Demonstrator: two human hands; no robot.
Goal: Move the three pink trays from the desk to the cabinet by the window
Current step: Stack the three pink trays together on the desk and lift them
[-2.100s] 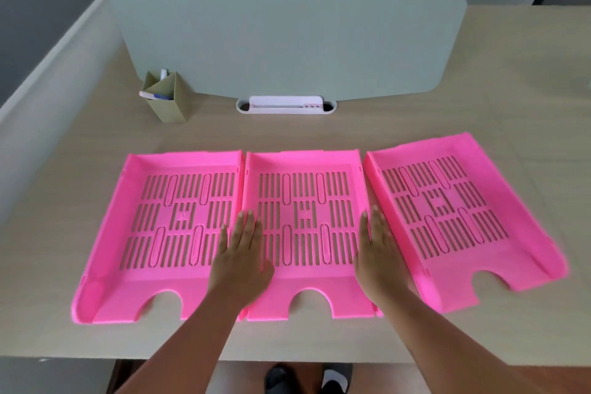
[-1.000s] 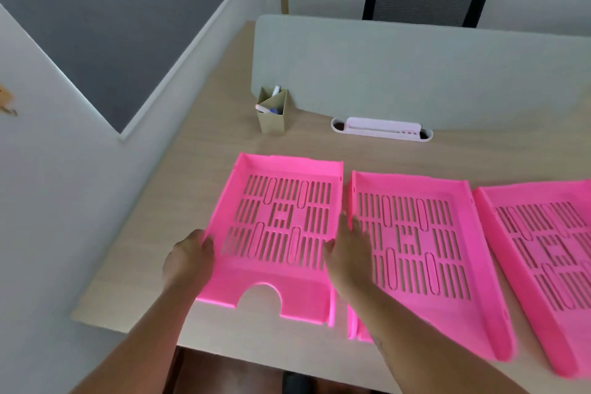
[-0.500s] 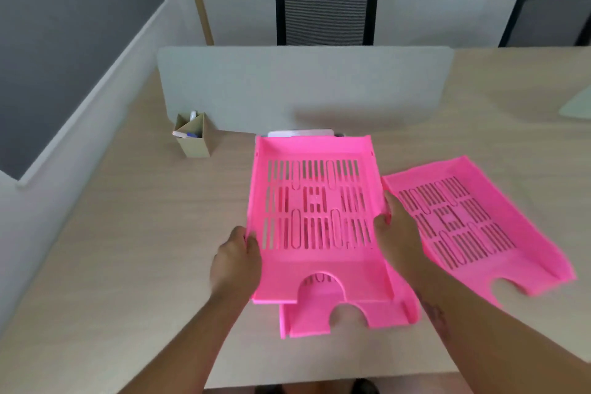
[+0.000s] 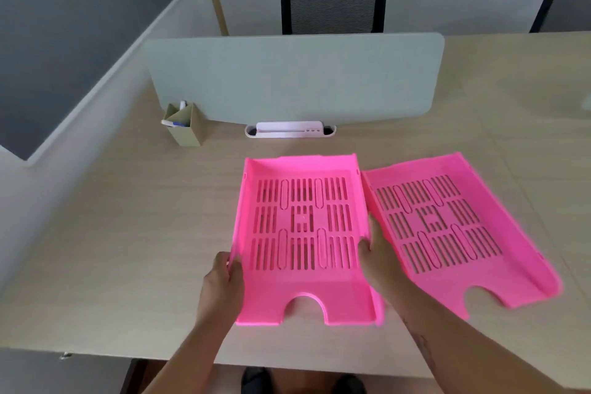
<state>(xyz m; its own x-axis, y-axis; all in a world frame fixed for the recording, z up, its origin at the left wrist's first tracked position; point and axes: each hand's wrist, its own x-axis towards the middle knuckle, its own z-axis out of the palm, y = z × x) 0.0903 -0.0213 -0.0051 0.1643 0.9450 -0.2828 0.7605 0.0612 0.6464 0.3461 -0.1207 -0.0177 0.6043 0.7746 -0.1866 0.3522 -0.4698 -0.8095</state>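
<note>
Two pink slotted trays are nested as one stack in the middle of the wooden desk; the lower one shows only as a thin pink edge at the stack's right side. My left hand grips the stack's left wall and my right hand grips its right wall. A third pink tray lies flat just to the right, angled, close to my right hand. The cabinet by the window is not in view.
A grey divider panel stands across the desk behind the trays. A beige pen holder and a white cable box sit at its foot. Two black chairs stand beyond. A wall runs along the left.
I lifted the left tray and set it down into the middle one. The held tray has dropped from raised and forward to nested flat. The right tray has not moved.
</note>
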